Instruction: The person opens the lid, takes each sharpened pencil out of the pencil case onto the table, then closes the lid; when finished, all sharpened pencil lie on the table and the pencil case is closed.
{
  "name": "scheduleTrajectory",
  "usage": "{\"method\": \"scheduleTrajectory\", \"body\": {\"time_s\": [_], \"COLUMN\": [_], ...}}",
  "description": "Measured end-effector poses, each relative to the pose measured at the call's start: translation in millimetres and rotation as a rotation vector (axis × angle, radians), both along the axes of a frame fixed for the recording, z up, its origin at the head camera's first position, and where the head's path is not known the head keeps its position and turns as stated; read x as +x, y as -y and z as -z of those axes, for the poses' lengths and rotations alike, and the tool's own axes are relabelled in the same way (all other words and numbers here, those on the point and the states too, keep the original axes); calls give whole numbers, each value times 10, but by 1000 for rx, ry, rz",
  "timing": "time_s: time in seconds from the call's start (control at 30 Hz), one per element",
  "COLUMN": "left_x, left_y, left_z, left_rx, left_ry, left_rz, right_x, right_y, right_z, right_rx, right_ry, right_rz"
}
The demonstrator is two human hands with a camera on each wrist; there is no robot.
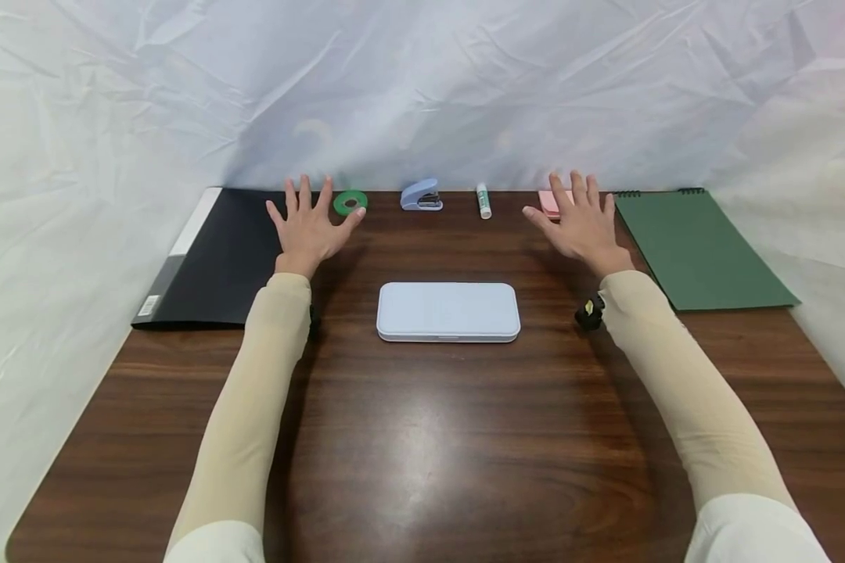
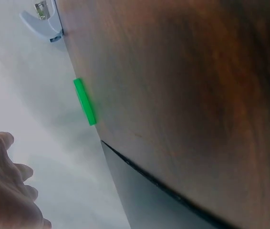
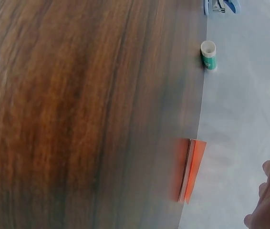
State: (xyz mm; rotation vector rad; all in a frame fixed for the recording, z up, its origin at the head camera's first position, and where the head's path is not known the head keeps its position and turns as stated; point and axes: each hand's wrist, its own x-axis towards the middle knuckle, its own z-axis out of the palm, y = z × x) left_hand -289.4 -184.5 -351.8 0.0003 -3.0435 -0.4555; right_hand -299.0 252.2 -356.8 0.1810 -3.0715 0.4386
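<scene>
Both hands are held out over the table with fingers spread and nothing in them. In the head view my left hand [image 1: 310, 233] overlaps the right edge of a black folder [image 1: 232, 250], its thumb beside a roll of green tape [image 1: 350, 203]. My right hand [image 1: 583, 224] is nearest a pad of pink sticky notes [image 1: 548, 203], which it partly hides, and a green spiral notebook [image 1: 704, 250]. Between the two forearms lies a closed white pencil case [image 1: 447, 312]. The left wrist view shows the tape [image 2: 84, 101] edge-on; the right wrist view shows the sticky notes [image 3: 192, 170].
A light blue stapler [image 1: 422, 195] and a glue stick [image 1: 483, 201] stand along the back of the dark wooden table [image 1: 422, 438]. White sheeting [image 1: 422, 86] rises right behind the table's back edge and hangs at both sides. A black wrist device [image 1: 590, 311] shows at the right sleeve.
</scene>
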Motion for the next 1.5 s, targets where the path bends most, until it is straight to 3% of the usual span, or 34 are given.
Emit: {"method": "scheduleTrajectory", "body": {"time_s": [0.23, 0.4, 0.53, 0.73, 0.87, 0.97, 1.13, 1.33, 1.5], "left_x": [-11, -7, 38, 168, 267, 344, 468, 596, 693], "left_y": [-22, -38, -86, -244, -374, -439, -544, -695, -799], "left_z": [5, 15, 22, -12, -64, -100, -73, -31, -42], "left_rx": [20, 81, 103, 52, 72, 138, 214, 179, 118], "left_ry": [-12, -20, -33, -23, 33, 112, 241, 335, 389], "left_rz": [6, 46, 95, 213, 342, 433, 577, 715, 754], "right_x": [8, -1, 24, 161, 283, 380, 537, 697, 799], "right_y": [5, 37, 72, 160, 231, 293, 395, 515, 581], "right_z": [-10, -41, -58, -78, -93, -99, -95, -87, -76], "right_rx": [-28, -95, -141, -168, -168, -160, -143, -157, -158], "right_ry": [-6, -32, -38, 38, 71, 86, 117, 161, 159], "right_rz": [-22, -118, -215, -315, -379, -427, -512, -623, -710]}}
